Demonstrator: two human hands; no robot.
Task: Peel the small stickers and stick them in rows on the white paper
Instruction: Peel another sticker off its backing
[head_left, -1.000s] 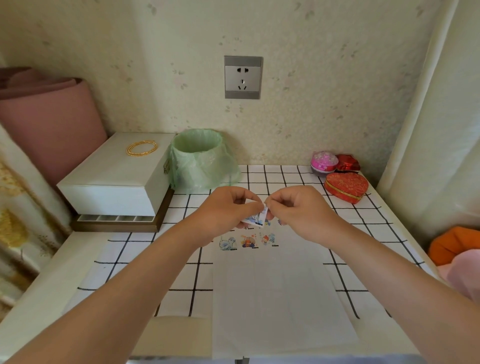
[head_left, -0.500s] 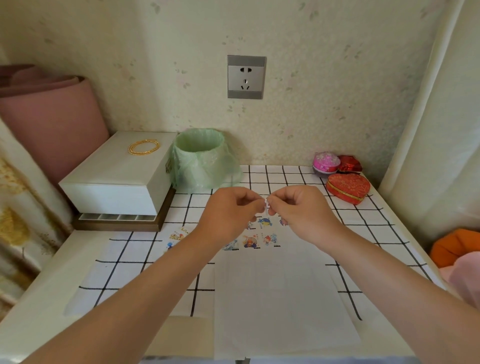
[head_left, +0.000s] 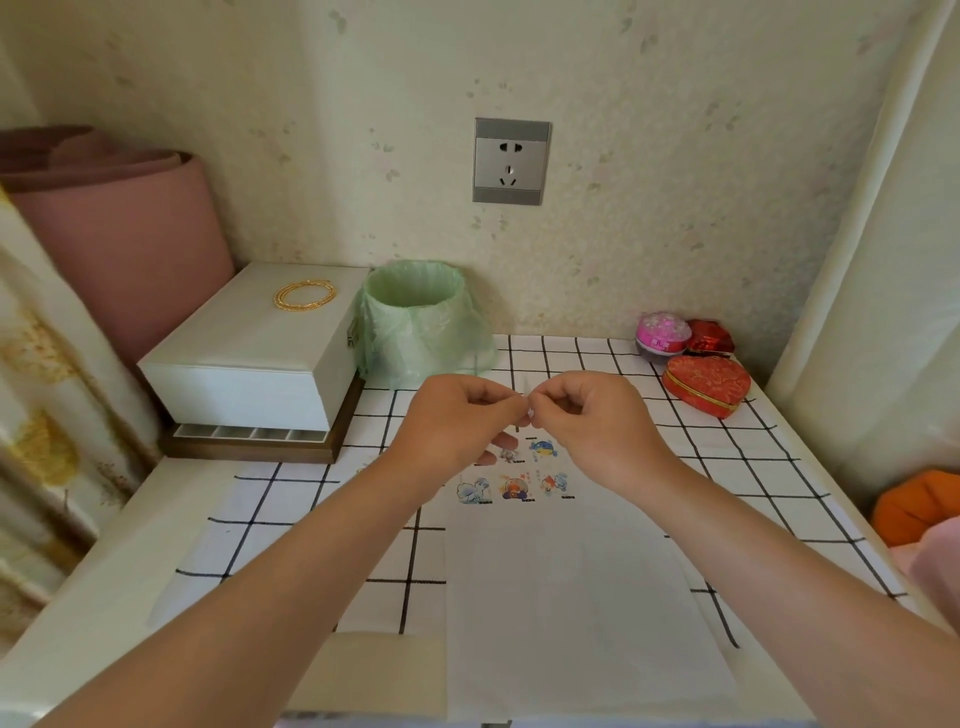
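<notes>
The left hand (head_left: 457, 421) and right hand (head_left: 597, 421) now sit higher than before, both pinching one small sticker (head_left: 530, 413) above the far end of the white paper (head_left: 571, 597). Peeling is judged under way; five placed stickers (head_left: 514, 488) lie below.

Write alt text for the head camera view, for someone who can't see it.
The left hand and right hand pinch a small sticker between them above a white paper on a checked cloth. Several cartoon stickers sit near the paper's far edge; a green-lined bin and white box stand behind.
</notes>
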